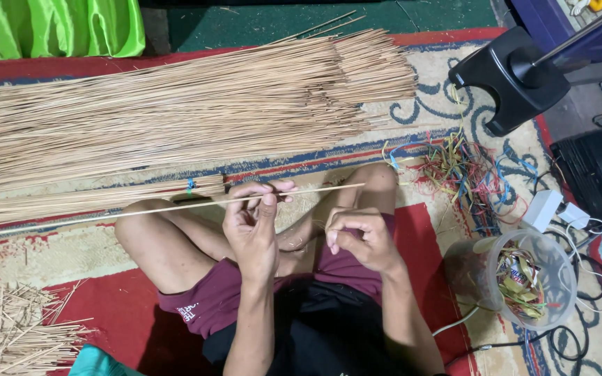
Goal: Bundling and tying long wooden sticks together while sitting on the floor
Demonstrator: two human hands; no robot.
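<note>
Nearest my lens: left hand (252,223) raised over the crossed legs, thumb and fingertips pinched shut on one thin stick (175,207). Stick runs level across the left knee, tip ending just past the right knee. Right hand (358,233) sits close beside it, fingers curled inward; I cannot tell whether it holds anything. Beyond lies a big stick pile (175,104) on the patterned rug (57,254). Clear tub (524,278) of coloured bands stands right.
</note>
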